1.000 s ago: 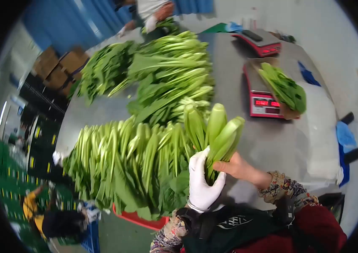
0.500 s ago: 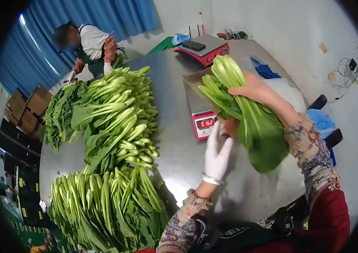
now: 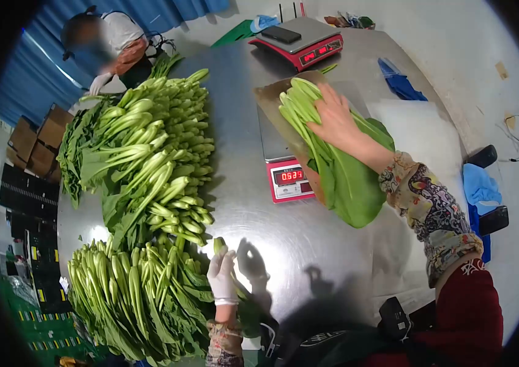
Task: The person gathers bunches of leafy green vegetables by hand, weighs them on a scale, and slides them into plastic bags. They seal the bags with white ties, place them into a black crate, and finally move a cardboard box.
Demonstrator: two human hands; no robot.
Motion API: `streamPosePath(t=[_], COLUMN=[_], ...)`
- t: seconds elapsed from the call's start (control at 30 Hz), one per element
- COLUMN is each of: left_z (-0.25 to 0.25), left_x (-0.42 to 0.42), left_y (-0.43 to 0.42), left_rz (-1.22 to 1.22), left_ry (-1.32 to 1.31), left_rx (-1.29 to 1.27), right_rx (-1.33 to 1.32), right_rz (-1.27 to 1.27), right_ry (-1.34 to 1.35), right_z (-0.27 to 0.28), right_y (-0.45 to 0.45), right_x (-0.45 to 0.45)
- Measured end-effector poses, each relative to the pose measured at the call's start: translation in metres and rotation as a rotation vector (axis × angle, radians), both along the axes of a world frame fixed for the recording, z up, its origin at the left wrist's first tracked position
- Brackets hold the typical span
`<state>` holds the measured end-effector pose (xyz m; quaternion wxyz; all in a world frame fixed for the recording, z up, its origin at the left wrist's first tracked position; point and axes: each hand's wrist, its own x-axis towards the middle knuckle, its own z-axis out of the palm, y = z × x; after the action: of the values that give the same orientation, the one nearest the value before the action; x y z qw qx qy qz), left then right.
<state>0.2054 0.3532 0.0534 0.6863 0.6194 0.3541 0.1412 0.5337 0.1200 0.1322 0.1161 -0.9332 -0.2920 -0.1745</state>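
My right hand, ungloved, lies with its fingers spread on top of a bunch of leafy greens. Beneath the bunch is a brown sheet on a red scale whose display seems to read 0.539. My left hand, in a white glove, is closed on a green stalk beside the front pile of greens. A larger pile lies behind that one, stalks pointing right.
A second red scale with a black phone on it stands at the back. Blue cloth lies at the right. A co-worker leans over the far left end of the metal table. Cardboard boxes stand left.
The greens in my right hand have come down onto the scale, and its reading has risen. My left hand has moved from the scale to the front pile and closed on a stalk.
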Motion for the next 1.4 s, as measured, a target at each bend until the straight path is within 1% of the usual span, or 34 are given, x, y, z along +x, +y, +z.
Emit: streamPosePath(t=[0.07, 0.17, 0.27, 0.3, 0.37, 0.4, 0.43, 0.47, 0.5, 0.53, 0.57, 0.6, 0.63, 0.67, 0.7, 0.73, 0.77, 0.8, 0.83, 0.87, 0.9, 0.93, 1.0, 1.03, 1.07, 1.13, 1.17, 1.2, 1.27, 1.3, 1.33, 1.4], left_z=[0.015, 0.037, 0.064, 0.065, 0.079, 0.086, 0.091, 0.098, 0.102, 0.106, 0.110, 0.104, 0.091, 0.082, 0.080, 0.059, 0.048, 0.037, 0.039, 0.041, 0.034, 0.043, 0.058, 0.061, 0.061, 0.038, 0.033, 0.030, 0.020, 0.018, 0.025, 0.051], left_x=[0.031, 0.069, 0.089, 0.091, 0.088, 0.085, 0.079, 0.071, 0.061, 0.052, 0.044, 0.036, 0.024, 0.010, -0.008, -0.025, -0.041, -0.057, -0.065, -0.071, -0.070, -0.055, -0.011, 0.015, 0.042, 0.102, 0.134, 0.160, 0.198, 0.209, 0.212, 0.194], left_y=[-0.021, -0.048, -0.072, -0.073, -0.092, -0.102, -0.108, -0.123, -0.124, -0.121, -0.115, -0.101, -0.085, -0.066, -0.047, -0.027, -0.007, 0.016, 0.020, 0.024, 0.028, 0.027, 0.009, -0.003, -0.018, -0.034, -0.043, -0.050, -0.059, -0.064, -0.069, -0.080], left_rz=[-0.063, -0.184, -0.252, -0.343, -0.402, -0.434, -0.525, -0.443, -0.421, -0.397, -0.302, -0.256, -0.194, -0.126, -0.146, -0.118, -0.088, -0.141, -0.175, -0.206, -0.154, -0.175, -0.316, -0.363, -0.397, -0.462, -0.469, -0.483, -0.515, -0.532, -0.587, -0.689], left_ry=[-0.046, -0.173, -0.324, -0.350, -0.486, -0.553, -0.579, -0.657, -0.534, -0.411, -0.254, -0.195, -0.164, -0.051, 0.027, 0.002, 0.130, 0.290, 0.509, 0.726, 0.645, 0.424, 0.203, 0.107, 0.019, -0.109, -0.113, -0.114, -0.195, -0.235, -0.213, -0.159], left_rx=[0.041, -0.018, -0.066, -0.079, -0.087, -0.091, -0.087, -0.142, -0.135, -0.125, -0.093, -0.128, -0.155, 0.008, -0.040, 0.069, 0.247, 0.364, 0.770, 1.180, 1.416, 1.584, 1.108, 0.845, 0.571, 0.368, 0.194, 0.022, -0.069, -0.120, -0.003, 0.234], right_rx=[0.079, 0.380, 0.664, 0.770, 0.978, 1.159, 1.299, 1.122, 1.003, 0.732, 0.690, 0.647, 0.612, 0.575, 0.545, 0.616, 0.568, 0.571, 0.513, 0.489, 0.403, 0.377, 0.312, 0.340, 0.369, 0.433, 0.289, 0.299, 0.315, 0.274, 0.231, 0.350], right_rz=[0.137, 0.075, 0.191, 0.212, 0.250, 0.272, 0.370, 0.310, 0.392, 0.458, 0.504, 0.550, 0.532, 0.516, 0.516, 0.446, 0.303, 0.265, 0.205, 0.123, 0.039, -0.053, -0.242, -0.297, -0.302, -0.303, -0.281, -0.221, -0.118, -0.104, -0.090, -0.034], right_ry=[-0.106, 0.133, 0.093, 0.181, 0.356, 0.624, 0.743, 0.674, 0.632, 0.461, 0.465, 0.472, 0.369, 0.265, 0.119, 0.339, 0.293, 0.221, 0.173, 0.110, 0.080, 0.107, 0.168, 0.398, 0.452, 0.556, 0.538, 0.539, 0.545, 0.531, 0.519, 0.470], right_z=[-0.002, 0.006, 0.049, 0.064, 0.089, 0.095, 0.098, 0.088, 0.072, 0.062, 0.053, 0.049, 0.050, 0.053, 0.042, 0.055, 0.055, 0.049, 0.044, 0.027, 0.021, 0.014, 0.008, 0.013, 0.011, -0.001, -0.003, -0.005, -0.010, -0.009, -0.007, -0.023], right_y=[-0.001, 0.000, -0.011, -0.013, -0.013, -0.010, -0.003, 0.001, 0.007, 0.007, 0.005, 0.003, -0.005, -0.016, -0.026, -0.039, -0.052, -0.065, -0.077, -0.090, -0.102, -0.108, -0.114, -0.114, -0.110, -0.094, -0.086, -0.078, -0.064, -0.055, -0.045, -0.035], right_x=[0.003, -0.002, -0.029, -0.043, -0.085, -0.111, -0.135, -0.153, -0.167, -0.179, -0.185, -0.190, -0.187, -0.175, -0.153, -0.139, -0.121, -0.098, -0.074, -0.047, -0.026, -0.013, 0.006, 0.012, 0.014, 0.020, 0.016, 0.010, -0.008, -0.023, -0.034, -0.044])
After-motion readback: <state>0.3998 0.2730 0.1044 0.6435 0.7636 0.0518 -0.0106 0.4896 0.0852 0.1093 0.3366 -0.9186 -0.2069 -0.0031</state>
